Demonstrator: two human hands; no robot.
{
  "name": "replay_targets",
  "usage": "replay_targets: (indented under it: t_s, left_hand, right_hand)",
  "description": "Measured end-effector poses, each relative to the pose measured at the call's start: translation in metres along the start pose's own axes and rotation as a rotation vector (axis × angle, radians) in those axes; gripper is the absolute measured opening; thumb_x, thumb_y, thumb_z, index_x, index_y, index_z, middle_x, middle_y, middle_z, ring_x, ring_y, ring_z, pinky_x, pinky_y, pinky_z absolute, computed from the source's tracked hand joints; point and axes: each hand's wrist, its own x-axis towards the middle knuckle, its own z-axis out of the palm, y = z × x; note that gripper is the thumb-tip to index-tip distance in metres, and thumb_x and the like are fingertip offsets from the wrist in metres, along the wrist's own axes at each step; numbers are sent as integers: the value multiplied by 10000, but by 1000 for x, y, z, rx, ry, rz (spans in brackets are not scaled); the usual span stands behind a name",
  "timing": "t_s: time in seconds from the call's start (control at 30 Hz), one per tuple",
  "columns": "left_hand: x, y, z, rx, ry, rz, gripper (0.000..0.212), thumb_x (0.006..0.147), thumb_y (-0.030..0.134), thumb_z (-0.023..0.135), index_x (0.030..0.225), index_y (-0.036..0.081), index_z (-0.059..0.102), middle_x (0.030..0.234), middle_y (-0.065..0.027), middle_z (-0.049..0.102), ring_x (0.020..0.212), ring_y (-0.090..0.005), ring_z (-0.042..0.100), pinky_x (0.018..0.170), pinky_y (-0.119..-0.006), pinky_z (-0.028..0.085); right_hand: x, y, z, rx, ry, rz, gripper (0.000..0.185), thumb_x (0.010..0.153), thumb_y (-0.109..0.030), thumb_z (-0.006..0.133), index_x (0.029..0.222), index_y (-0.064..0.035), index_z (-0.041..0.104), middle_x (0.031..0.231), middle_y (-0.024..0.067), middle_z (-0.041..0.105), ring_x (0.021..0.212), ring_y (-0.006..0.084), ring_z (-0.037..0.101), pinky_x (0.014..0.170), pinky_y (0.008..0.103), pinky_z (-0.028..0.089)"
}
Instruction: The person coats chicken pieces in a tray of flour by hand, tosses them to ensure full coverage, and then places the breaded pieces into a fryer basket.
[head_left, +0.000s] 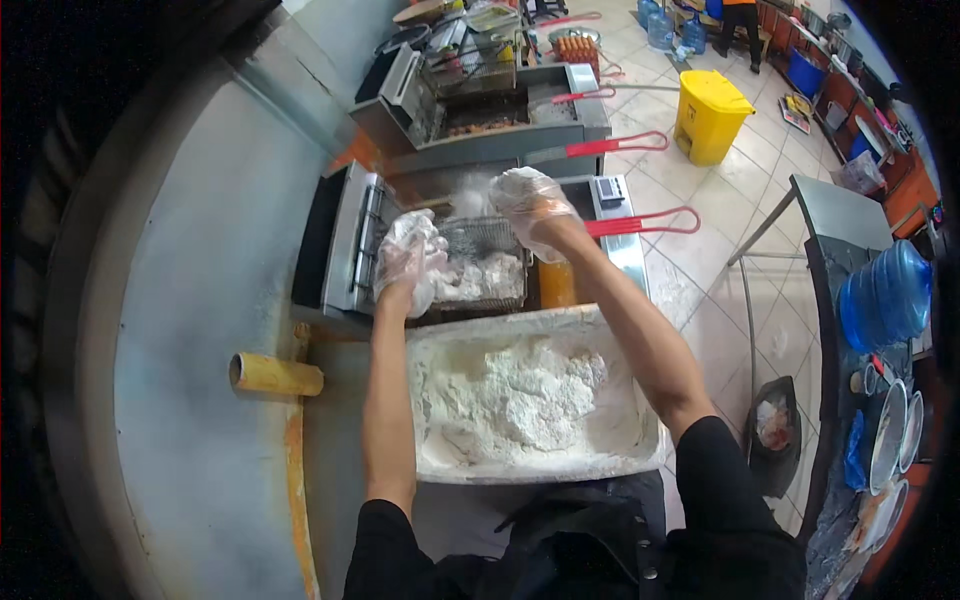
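My left hand (405, 259), in a clear plastic glove dusted white, is over the left side of a wire fry basket (486, 304). Pale lumps show by its fingers; whether they are food or floury fingertips, I cannot tell. Several flour-coated pieces (487, 277) lie in the basket, which sits in a deep fryer (619, 251). Above the basket's right side, my right hand (534, 210) is gloved too, its fingers curled and whitened. Its grip is hidden. White dust or steam blurs between the hands. Nearer me is a tub (540, 474) with a heap of flour (540, 397).
Red basket handles (645, 223) jut out on the right. Golden oil (556, 285) shows beside the basket. A second fryer (487, 135) stands beyond. To the left is a metal wall with a yellow tube (277, 375). A yellow pedal bin (709, 120) and a person (742, 22) are farther off.
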Motion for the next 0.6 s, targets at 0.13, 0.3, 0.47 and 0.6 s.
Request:
replay_targets:
  t_s: [0.13,0.3,0.47,0.6]
  left_hand:
    - [-65,-85,-41,375,-251,-25,295,859,234,596,1077,35,590,978,-72,623,748,-175,591,676,-285,492]
    - [-110,-166,3,1170,-415,-138,583,780,429,599,1090,-63,558,1062,-239,593,948,-331,580,865,-391,445]
    - [-106,-296,21,1228,-67,-52,926,717,501,619,1339,-89,270,1237,-337,441,1171,-440,435,1016,-438,341]
    - [-98,-306,11,1162,127,-7,850,672,436,714,1323,7,376,1205,-270,507,1126,-372,504,958,-416,403]
  right_hand:
    - [-77,-60,-40,-273,-428,-75,314,852,-331,559,888,-31,643,841,176,632,750,292,604,696,368,473]
    - [-184,39,-3,-635,-701,-8,342,832,-349,567,851,-25,671,889,204,638,853,297,626,753,371,484]
    - [-254,121,40,-662,-538,372,355,800,-347,587,880,-12,671,939,202,641,942,315,614,827,368,483]
    - [-252,91,43,-485,-572,602,449,780,-313,573,1116,-17,598,1197,193,551,1084,346,547,929,403,434]
